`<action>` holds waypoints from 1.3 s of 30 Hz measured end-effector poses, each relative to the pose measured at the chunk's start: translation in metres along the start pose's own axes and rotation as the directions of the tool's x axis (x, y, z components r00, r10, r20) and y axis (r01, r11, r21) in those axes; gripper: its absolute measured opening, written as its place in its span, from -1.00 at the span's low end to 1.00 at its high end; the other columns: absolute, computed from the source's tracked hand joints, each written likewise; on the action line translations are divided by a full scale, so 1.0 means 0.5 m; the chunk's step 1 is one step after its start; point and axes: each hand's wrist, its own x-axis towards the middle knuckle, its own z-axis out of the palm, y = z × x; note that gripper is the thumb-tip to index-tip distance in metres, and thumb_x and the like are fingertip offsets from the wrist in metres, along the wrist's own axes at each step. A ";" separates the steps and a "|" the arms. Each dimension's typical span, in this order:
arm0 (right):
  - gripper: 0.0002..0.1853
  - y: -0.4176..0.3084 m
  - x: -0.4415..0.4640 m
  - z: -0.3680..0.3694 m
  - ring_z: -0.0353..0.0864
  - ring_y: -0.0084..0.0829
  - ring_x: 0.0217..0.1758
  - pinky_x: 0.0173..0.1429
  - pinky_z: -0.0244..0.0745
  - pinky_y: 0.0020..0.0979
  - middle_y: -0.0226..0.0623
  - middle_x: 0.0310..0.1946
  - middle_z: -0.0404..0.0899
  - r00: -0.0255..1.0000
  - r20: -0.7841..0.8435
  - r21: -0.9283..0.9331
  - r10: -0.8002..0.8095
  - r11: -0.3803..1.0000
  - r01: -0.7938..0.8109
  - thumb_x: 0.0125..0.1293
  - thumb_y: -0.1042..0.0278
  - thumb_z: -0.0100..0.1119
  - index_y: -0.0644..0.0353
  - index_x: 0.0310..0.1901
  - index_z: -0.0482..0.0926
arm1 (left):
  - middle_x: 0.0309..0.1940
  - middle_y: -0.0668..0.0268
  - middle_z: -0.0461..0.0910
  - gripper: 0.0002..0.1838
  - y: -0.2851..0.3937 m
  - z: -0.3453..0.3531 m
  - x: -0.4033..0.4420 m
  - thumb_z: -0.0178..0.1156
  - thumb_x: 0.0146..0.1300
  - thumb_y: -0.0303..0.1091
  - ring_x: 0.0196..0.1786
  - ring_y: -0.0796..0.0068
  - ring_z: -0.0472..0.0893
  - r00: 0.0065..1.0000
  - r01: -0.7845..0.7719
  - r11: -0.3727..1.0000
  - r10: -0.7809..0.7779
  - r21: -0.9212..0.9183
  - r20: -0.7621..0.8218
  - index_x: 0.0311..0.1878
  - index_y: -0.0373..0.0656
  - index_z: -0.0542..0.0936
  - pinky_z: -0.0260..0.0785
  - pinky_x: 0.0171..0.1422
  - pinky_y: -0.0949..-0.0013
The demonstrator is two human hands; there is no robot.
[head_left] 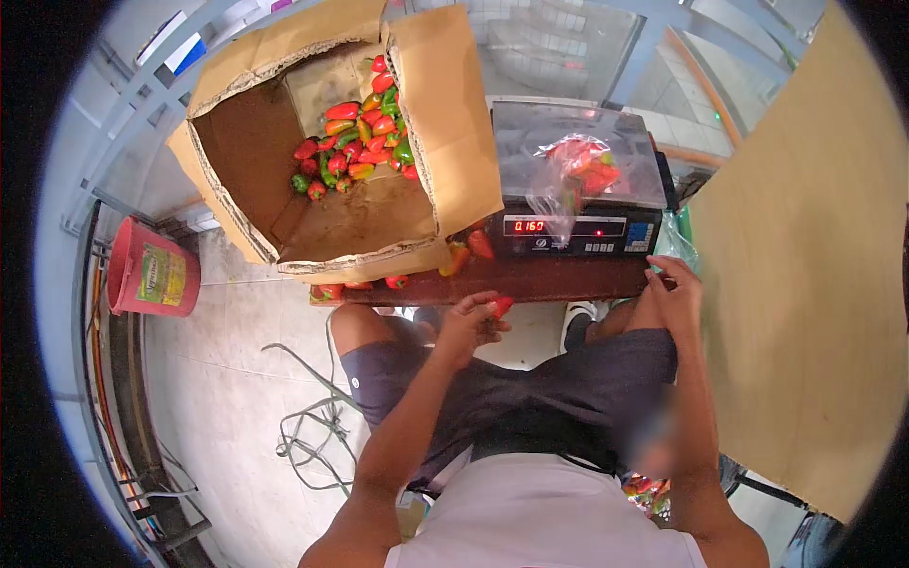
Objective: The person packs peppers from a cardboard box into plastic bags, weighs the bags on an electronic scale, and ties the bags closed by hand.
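Note:
My left hand [464,328] is closed around a small red pepper [502,306] above my lap, just in front of the dark red bench. Over my other knee, my right hand [677,289] has its fingers loosely stretched out near the scale's front corner, with nothing visible in them. The digital scale [568,232] reads 0.160. On its pan lies a clear plastic bag [589,170] with red peppers inside. A tilted cardboard box [464,123] holds many red, green and orange peppers [365,142]. Several loose peppers [454,258] lie between box and scale.
The dark red bench [568,277] carries the box and scale. A red bucket [151,270] stands at the left, and green strapping [317,431] lies tangled on the floor. Right of me is a pale wooden panel [805,284]. Green plastic bags [680,237] hang beside the scale.

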 end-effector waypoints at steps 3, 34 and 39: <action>-0.72 0.002 0.005 0.010 0.75 -0.26 -0.11 -0.04 0.64 -0.32 -0.21 -0.01 0.71 0.998 0.058 -0.061 -0.017 0.998 0.021 0.17 0.45 0.43 0.12 -0.04 0.74 | 0.10 0.15 0.63 -0.51 -0.001 0.004 -0.002 0.28 0.39 -0.30 -0.10 0.23 0.75 1.000 0.000 0.999 0.000 0.032 -0.008 0.32 -0.17 0.43 0.60 -0.14 0.28; -0.72 -0.277 0.211 -0.005 0.70 -0.27 -0.15 -0.02 0.56 -0.27 -0.10 -0.05 0.69 0.822 -0.264 0.035 -0.504 0.847 0.531 0.14 0.60 0.37 0.26 -0.08 0.65 | -0.09 0.07 0.59 -0.63 0.061 0.227 0.106 0.36 0.14 -0.42 0.02 0.02 0.63 0.743 -0.322 0.050 0.632 0.946 0.219 0.04 -0.05 0.55 0.58 0.04 0.09; -0.46 -0.233 0.201 -0.036 0.62 -0.04 0.20 0.28 0.46 -0.22 0.09 0.14 0.61 0.923 0.115 0.033 -0.367 0.930 0.366 0.10 0.67 0.24 0.21 0.19 0.60 | -0.07 0.23 0.69 -0.63 0.219 0.342 -0.029 0.47 0.14 -0.50 0.00 0.45 0.65 0.419 -0.860 0.264 0.854 0.437 0.309 0.01 -0.15 0.58 0.49 0.14 0.36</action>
